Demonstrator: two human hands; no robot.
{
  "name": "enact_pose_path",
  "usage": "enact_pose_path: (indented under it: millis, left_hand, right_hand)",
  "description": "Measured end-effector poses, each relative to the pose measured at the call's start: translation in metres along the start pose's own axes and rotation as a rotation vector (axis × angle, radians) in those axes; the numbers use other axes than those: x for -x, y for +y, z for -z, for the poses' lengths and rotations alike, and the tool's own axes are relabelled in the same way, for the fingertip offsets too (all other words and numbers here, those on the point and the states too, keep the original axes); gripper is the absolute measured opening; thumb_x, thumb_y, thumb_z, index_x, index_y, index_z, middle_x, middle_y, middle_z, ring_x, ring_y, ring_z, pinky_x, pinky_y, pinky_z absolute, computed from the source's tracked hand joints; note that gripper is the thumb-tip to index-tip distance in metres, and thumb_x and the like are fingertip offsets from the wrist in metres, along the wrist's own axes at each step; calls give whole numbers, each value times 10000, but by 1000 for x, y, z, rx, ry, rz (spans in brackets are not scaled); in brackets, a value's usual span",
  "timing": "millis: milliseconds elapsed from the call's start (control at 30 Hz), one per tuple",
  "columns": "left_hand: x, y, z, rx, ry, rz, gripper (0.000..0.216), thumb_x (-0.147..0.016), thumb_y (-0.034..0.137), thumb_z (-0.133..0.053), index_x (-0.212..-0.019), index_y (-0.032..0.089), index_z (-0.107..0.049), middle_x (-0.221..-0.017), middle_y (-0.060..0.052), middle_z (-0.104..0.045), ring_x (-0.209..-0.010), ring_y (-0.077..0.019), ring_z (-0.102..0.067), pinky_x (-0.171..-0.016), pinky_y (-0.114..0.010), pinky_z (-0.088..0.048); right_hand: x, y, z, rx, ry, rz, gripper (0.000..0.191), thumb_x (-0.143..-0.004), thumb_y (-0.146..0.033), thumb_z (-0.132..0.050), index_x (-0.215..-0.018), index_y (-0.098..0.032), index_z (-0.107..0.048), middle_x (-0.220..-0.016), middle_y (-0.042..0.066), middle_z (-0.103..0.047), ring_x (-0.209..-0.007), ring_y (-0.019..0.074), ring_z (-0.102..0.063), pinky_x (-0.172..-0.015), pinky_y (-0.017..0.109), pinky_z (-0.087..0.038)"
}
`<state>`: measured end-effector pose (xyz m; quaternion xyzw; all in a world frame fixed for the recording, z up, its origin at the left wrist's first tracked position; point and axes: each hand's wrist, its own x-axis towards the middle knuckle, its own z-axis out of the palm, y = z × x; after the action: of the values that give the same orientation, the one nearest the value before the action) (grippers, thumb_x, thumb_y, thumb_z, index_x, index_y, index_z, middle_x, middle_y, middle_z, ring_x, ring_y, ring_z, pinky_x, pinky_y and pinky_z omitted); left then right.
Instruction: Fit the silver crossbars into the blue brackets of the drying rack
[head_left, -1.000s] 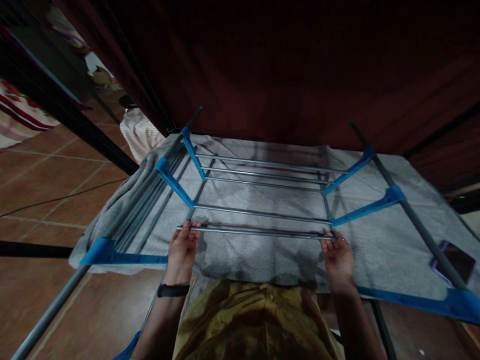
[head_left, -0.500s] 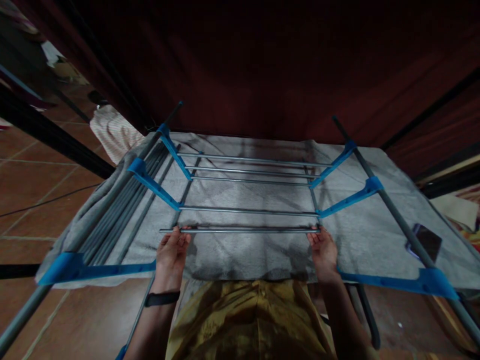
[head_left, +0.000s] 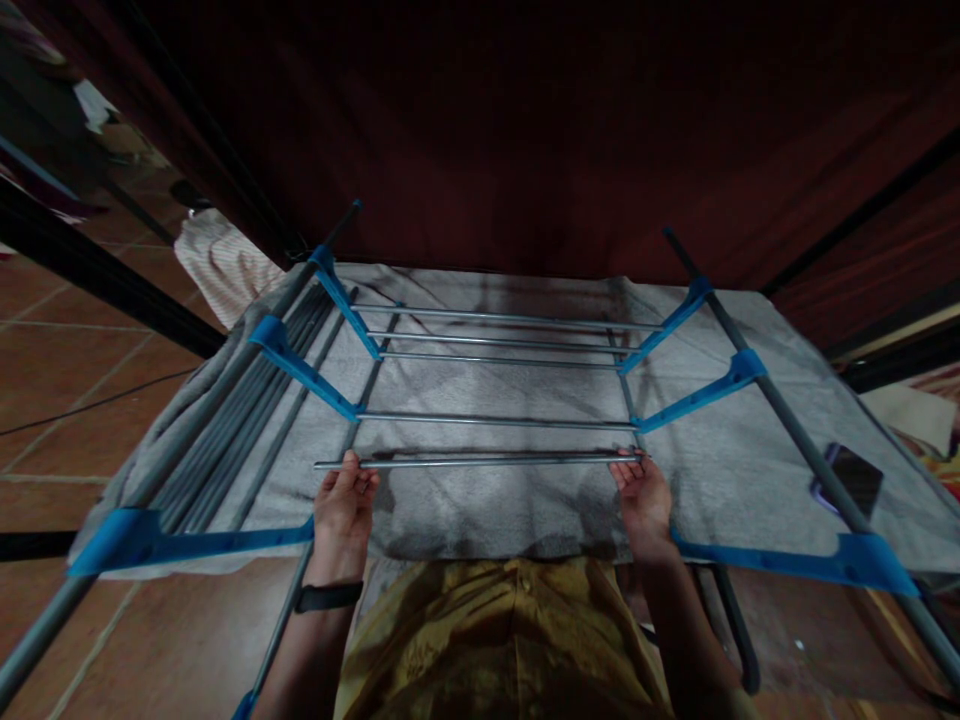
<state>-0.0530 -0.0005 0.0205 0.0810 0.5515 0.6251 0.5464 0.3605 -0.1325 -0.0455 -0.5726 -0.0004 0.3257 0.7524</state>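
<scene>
A loose grey metal rod [head_left: 480,461] stretches across between my two hands, a little above the grey cloth. My left hand [head_left: 346,500] pinches it near its left end, and a short tip sticks out past the fingers. At the other end, the fingers of my right hand [head_left: 639,488] are closed on it. Around it stands a rack frame of grey tubes, with blue plastic brackets [head_left: 311,375] on the left and matching blue brackets [head_left: 690,392] on the right. Beyond my rod, several crossbars [head_left: 495,421] join the two sides.
A bundle of loose rods [head_left: 251,420] lies along the left side of the cloth-covered surface [head_left: 525,515]. A phone [head_left: 851,478] rests on the right, beside a frame tube. Behind hangs a dark red curtain [head_left: 510,150]. Dark poles stand at both sides.
The rod has shifted slightly to the left and tilted a little, its right end now slightly higher. Both hands keep hold of it.
</scene>
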Motion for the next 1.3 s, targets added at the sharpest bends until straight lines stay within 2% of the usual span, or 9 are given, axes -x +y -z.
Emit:
enact_pose_path:
  millis: [100,267,467,667,767,900,1100,1300]
  left_hand:
    - [-1,0,0,3,18,-15,289,-816,90,-723,-689,185,-483,-595,61,-645,-494,-95,-616,-504,-204,-528]
    - [-1,-1,-1,-11,-15,-31,257,-856,110,-680,-693,185,-496,-627,35,-665,-627,-136,-701,-504,-196,-522]
    - [3,0,-4,-22,15,-36,252,-885,129,-653,-692,184,-499,-612,42,-647,-587,-120,-669,-483,-185,-489]
    - [3,0,-4,-38,-50,-44,168,-924,273,-638,-792,172,-615,-677,-8,-691,-645,-131,-689,-585,-210,-545]
    - [3,2,-4,-23,-88,-13,117,-916,232,-597,-834,169,-651,-730,-40,-721,-718,-144,-718,-651,-220,-570]
    - [4,3,-5,-35,-106,-25,86,-863,125,-591,-849,164,-667,-781,-61,-745,-769,-154,-735,-665,-220,-579]
    - [2,-1,-3,0,-74,-70,177,-809,97,-685,-687,176,-582,-675,7,-702,-639,-127,-696,-611,-219,-572]
    - [-2,-2,0,-5,-66,-61,207,-811,127,-712,-688,175,-553,-606,40,-663,-553,-100,-645,-586,-213,-568]
  right_hand:
    - [2,0,-2,0,15,12,213,-798,-370,-654,-960,-242,-601,-830,-43,-685,-758,126,-678,-794,289,-557]
    - [3,0,-3,-20,32,-10,188,-780,-347,-662,-927,-247,-602,-766,-62,-656,-724,115,-661,-782,275,-562]
    - [3,1,-4,-21,5,-11,183,-779,-366,-667,-898,-244,-597,-818,-52,-680,-785,126,-684,-829,297,-568]
    - [4,0,-6,-35,-3,-58,171,-770,-331,-659,-899,-236,-598,-865,-22,-723,-836,144,-710,-839,313,-569]
    - [6,-1,-8,-51,-2,-58,133,-783,-310,-652,-881,-235,-603,-836,-35,-721,-796,129,-702,-818,293,-570]
    - [8,-2,-9,-44,15,-66,130,-810,-337,-643,-885,-239,-604,-792,-50,-703,-736,114,-685,-765,264,-576]
    - [3,2,-7,-34,-8,-56,180,-798,-396,-670,-871,-256,-584,-771,-74,-680,-713,108,-675,-778,261,-588]
    - [2,3,-6,-56,-50,-67,181,-792,-383,-676,-865,-251,-576,-780,-69,-689,-753,119,-693,-805,268,-585]
